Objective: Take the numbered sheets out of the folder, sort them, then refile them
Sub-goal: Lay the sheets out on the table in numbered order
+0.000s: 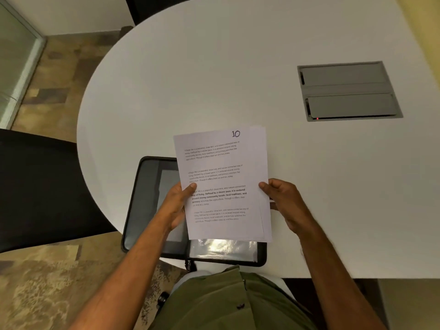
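Observation:
A stack of white printed sheets is held up over the table's near edge, and the top sheet is marked 10 at its upper right. My left hand pinches the stack's left edge, thumb on top. My right hand grips the right edge the same way. Under the sheets lies the open black zip folder, flat on the table. Its clear plastic sleeve shows below the stack. Most of the folder's right half is hidden by the paper.
The white table has a rounded left end and a grey cable hatch set in at the right. A black chair stands at the left over patterned carpet. My lap in green cloth is at the bottom.

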Action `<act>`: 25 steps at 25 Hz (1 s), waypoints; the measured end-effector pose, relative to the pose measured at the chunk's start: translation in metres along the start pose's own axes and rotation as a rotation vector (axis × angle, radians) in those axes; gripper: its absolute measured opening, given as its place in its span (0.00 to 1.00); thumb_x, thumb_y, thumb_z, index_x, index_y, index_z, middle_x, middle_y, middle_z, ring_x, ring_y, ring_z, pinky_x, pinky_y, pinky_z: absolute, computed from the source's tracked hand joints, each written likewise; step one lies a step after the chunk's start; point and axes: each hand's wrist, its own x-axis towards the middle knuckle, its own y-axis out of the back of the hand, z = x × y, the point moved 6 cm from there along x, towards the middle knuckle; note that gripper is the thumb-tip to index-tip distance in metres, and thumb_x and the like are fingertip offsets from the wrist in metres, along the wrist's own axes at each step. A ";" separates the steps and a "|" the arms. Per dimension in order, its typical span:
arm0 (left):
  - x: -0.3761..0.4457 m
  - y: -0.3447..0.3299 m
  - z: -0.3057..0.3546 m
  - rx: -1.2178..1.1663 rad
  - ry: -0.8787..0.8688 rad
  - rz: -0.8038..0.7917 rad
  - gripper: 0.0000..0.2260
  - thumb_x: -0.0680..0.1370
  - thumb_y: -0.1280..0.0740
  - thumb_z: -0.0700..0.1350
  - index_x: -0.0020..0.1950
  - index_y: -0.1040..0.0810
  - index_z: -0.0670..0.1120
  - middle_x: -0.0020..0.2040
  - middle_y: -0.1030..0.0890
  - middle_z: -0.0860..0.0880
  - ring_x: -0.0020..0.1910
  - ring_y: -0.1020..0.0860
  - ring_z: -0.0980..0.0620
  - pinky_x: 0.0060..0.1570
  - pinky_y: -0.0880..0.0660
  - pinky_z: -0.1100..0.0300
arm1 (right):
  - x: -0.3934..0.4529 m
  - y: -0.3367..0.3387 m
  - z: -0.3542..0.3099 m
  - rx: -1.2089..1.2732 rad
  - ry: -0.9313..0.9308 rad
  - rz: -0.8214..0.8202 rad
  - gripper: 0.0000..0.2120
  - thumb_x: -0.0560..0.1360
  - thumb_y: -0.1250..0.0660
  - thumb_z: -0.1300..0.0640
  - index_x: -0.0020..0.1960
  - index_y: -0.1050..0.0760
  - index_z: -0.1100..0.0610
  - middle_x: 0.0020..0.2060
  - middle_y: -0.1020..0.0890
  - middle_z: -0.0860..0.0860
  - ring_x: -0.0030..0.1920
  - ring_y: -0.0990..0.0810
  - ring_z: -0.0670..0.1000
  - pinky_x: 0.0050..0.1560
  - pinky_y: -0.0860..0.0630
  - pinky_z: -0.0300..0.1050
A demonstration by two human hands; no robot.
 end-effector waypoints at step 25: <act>0.011 0.132 0.028 -0.324 0.081 -0.251 0.16 0.83 0.38 0.37 0.72 0.25 0.40 0.71 0.24 0.35 0.65 0.21 0.38 0.63 0.25 0.40 | -0.013 -0.156 -0.065 -0.209 0.179 0.039 0.08 0.81 0.31 0.52 0.56 0.15 0.51 0.51 0.13 0.45 0.51 0.14 0.46 0.54 0.18 0.46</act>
